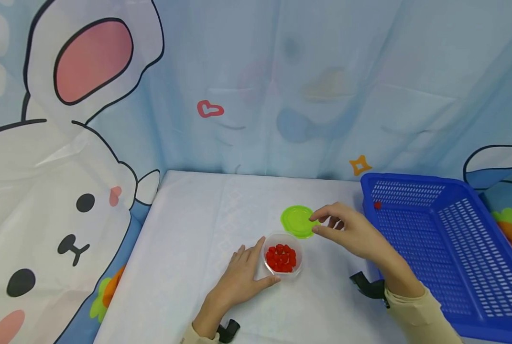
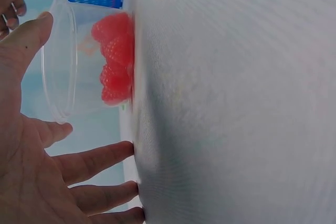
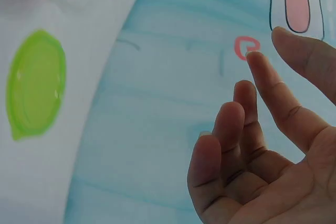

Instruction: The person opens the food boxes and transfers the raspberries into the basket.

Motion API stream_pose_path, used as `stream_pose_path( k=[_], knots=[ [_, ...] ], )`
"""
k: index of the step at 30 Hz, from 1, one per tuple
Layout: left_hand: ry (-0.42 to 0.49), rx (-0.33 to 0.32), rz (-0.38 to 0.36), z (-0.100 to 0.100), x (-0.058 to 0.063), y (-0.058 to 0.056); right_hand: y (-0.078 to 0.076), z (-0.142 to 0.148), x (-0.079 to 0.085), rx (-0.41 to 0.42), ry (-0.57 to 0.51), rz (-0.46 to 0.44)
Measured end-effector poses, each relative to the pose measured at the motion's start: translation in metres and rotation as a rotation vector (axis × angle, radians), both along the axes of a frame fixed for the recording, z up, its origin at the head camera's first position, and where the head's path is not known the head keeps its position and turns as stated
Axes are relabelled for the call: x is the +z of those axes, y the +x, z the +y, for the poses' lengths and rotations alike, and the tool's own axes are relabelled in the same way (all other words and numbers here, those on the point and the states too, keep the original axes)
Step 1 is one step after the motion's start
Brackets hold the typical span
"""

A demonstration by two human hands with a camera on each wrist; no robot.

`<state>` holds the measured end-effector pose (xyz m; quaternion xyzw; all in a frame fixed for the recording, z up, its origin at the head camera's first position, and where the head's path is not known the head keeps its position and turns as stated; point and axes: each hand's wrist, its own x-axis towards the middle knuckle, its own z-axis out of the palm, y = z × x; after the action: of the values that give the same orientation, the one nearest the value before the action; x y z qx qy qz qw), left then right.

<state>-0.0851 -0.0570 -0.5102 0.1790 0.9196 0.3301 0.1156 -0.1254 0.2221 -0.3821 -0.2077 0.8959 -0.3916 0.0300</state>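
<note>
On the bench (image 1: pixel 195 239) stands a clear plastic tub (image 1: pixel 283 238), raspberries (image 1: pixel 281 258) exposed because its green lid (image 1: pixel 296 221) lies off at one o'clock. The left hand (image 1: pixel 240 278), fingers spread at eight o'clock, probably steadies it; the right hand (image 1: pixel 349 231), empty, fingers parted, hovers at two.

On the counter (image 1: pixel 187 215), near the middle, a cup (image 1: pixel 299 255) holds a cluster of berries (image 1: pixel 280 258). A lid (image 1: pixel 296 220) lies just to its far side, slightly right. At the counter's right end is a basket (image 1: pixel 410 177), with a single berry (image 1: pixel 377 205) inside toward its far left corner. The left hand's fingers (image 1: pixel 256 254) are just left of the cup; the right hand's fingers (image 1: pixel 328 210) are raised at the lid's right, left of the basket. A cloth (image 1: pixel 260 71) hangs behind.
</note>
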Motion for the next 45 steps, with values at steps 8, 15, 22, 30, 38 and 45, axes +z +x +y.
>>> stream_pose_path(
  k=[8, 15, 22, 30, 38, 45],
  knots=[
    [0.003, 0.001, 0.007, -0.001, 0.001, 0.000, -0.001, -0.023, -0.036, 0.053, -0.048, -0.033],
    [-0.005, -0.006, 0.016, -0.003, 0.000, 0.000, -0.001, -0.034, -0.062, 0.059, -0.064, -0.089],
    [-0.005, -0.010, 0.018, -0.003, 0.001, 0.000, -0.006, -0.036, -0.091, 0.035, -0.090, -0.156],
    [-0.019, -0.016, 0.035, -0.003, 0.002, -0.001, -0.014, -0.035, -0.113, 0.147, -0.131, -0.255],
    [-0.014, -0.025, 0.031, -0.003, 0.002, -0.002, -0.019, -0.039, -0.117, 0.206, -0.023, -0.247],
    [-0.009, -0.027, 0.024, -0.004, 0.001, -0.001, -0.019, -0.046, -0.114, 0.219, 0.061, -0.251]
  ],
)
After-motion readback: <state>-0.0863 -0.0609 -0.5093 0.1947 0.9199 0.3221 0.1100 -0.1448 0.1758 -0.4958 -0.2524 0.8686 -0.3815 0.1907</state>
